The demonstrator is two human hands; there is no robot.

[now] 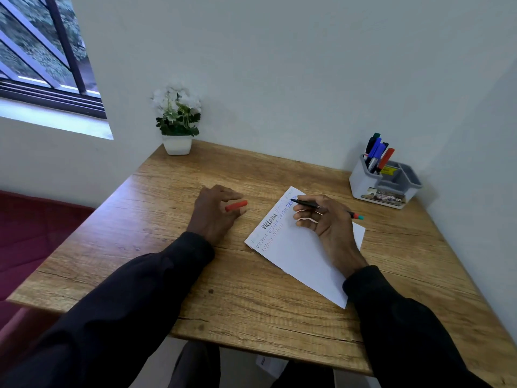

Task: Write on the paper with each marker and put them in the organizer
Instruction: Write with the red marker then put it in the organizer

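Right hand (327, 222) grips marker (307, 204), left hand (215, 211) cap (236, 205)

head view, down (close) over desk (251, 303)

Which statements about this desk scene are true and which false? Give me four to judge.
1. The right hand grips a black marker, tip at the white paper sheet. True.
2. The left hand is empty. False: it holds a red marker cap.
3. The grey plastic organizer holds no pens. False: several capped markers stand in it.
4. A white-flowered potted plant stands at the wooden table's far left corner. True.
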